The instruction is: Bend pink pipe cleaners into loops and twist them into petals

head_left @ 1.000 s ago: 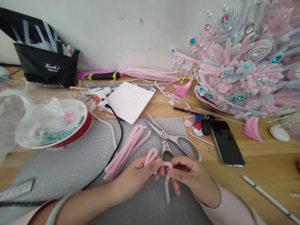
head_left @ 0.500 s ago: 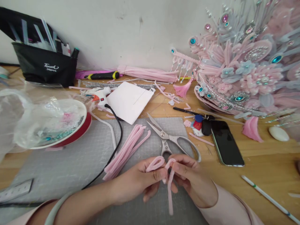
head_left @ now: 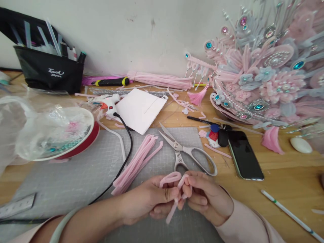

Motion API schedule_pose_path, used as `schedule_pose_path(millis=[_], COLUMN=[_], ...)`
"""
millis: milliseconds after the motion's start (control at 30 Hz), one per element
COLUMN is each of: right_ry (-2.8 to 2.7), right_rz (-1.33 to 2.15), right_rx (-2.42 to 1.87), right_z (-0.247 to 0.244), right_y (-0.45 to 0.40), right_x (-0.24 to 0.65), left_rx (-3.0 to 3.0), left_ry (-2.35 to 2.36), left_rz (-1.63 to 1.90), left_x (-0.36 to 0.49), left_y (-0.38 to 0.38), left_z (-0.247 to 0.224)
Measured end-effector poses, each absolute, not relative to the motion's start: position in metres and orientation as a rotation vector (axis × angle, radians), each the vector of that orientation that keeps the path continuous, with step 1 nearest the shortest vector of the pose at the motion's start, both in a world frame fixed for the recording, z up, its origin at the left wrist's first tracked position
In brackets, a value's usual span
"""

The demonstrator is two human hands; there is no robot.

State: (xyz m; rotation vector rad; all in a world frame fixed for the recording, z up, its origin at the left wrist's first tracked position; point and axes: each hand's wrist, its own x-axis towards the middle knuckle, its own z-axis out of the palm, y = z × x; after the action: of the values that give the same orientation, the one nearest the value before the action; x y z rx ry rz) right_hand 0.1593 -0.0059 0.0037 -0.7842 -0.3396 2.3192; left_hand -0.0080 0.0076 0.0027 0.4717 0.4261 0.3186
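A pink fuzzy stem (head_left: 170, 178), bent into a loop at its left part, is pinched between both hands above the grey cutting mat (head_left: 76, 179). My left hand (head_left: 154, 199) is closed on it below the loop. The fingertips of my right hand (head_left: 206, 194) grip the same stem just to the right, close to the left fingers. A loose end hangs down below the left fingertips. Silver scissors (head_left: 180, 146) lie spread just beyond the hands. Left of them rests a bundle of pink stems (head_left: 136, 163).
At the left, a red-and-white bowl (head_left: 88, 141) holds beads and plastic. A white glue gun (head_left: 110, 105) trails a black cord. A phone (head_left: 245, 155) lies right, below a large pink decorated headpiece (head_left: 255, 74). A black pouch (head_left: 50, 72) stands back left.
The stem's hanging end has swung leftward and now slants. The loop looks flatter, and the right fingers have shifted on the stem.
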Motion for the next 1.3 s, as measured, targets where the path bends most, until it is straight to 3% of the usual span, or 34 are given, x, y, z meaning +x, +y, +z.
schedule_pose_path(millis=[400,700,1300], right_ry=[-0.49,-0.289,-0.308], right_rz=[2.148,2.237,2.181], right_rx=[-0.811,-0.598,-0.643], right_z=[0.003,0.002,-0.001], right_y=[-0.011,-0.018,-0.019], right_x=[0.151,0.149,0.147], left_rx=[0.42,0.374,0.381], left_ry=[0.493,0.481,0.452], left_rz=[0.322,0.33,0.306], left_x=[-0.01,-0.011,-0.009], left_y=[0.008,0.008,0.004], left_z=[0.005,0.005,0.005])
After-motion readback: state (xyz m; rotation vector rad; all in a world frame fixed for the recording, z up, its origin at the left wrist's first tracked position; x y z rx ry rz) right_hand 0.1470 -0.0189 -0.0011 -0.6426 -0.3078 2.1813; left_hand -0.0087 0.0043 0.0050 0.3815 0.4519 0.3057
